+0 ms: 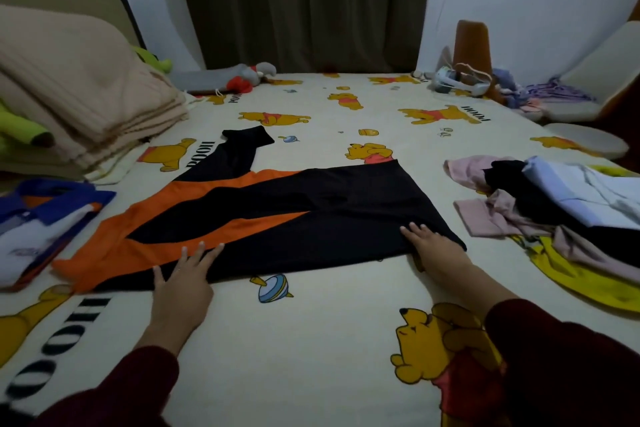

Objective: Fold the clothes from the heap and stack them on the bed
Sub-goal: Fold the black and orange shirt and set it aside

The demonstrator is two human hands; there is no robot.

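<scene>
While both hands press flat, look around the bed (329, 340): a folded beige blanket (79, 90) sits at the far left, a folded blue, white and orange shirt (45, 218) lies just left of the work, and the unfolded heap (554, 204) of pink, black and pale blue clothes waits on the right. Grey soft toy (239, 76) and an orange cone (472, 45) at the far edge, before a dark curtain (304, 3). Centre stage, the black and orange garment (277, 218) lies spread on the cartoon-bear sheet, one black sleeve angled away. Left hand (183, 284), fingers splayed straight, rests on its near hem; right hand (433, 246), fingers straight, presses its near right corner.
</scene>
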